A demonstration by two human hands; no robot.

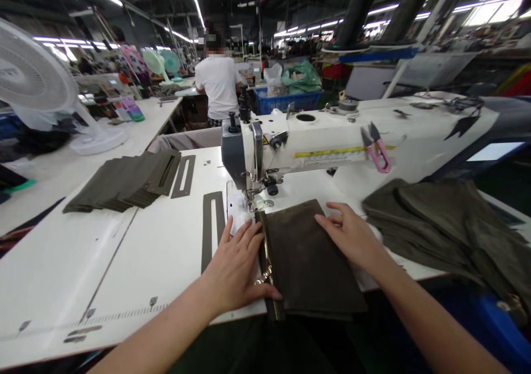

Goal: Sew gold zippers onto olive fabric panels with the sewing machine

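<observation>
A dark olive fabric panel (pixel 311 263) lies on the sewing machine bed, with a gold-toothed zipper (pixel 269 263) along its left edge. The zipper's top end is at the machine's presser foot and needle (pixel 251 197). My left hand (pixel 236 269) lies spread on the zipper tape, its thumb reaching across the teeth below the metal zipper pull (pixel 264 275). At the panel's upper right edge, my right hand (pixel 348 233) rests with fingertips apart, touching the fabric. A slotted olive piece (pixel 207 224) lies left of the needle, partly behind my left hand.
Stacked olive pieces (pixel 124 180) and another slotted piece (pixel 182 176) lie on the left. Olive fabric (pixel 440 224) is heaped at right. Pink-handled thread snips (pixel 376 148) sit on the white sewing machine (pixel 315 136). A fan (pixel 37 75) stands left; a person (pixel 218 83) is ahead.
</observation>
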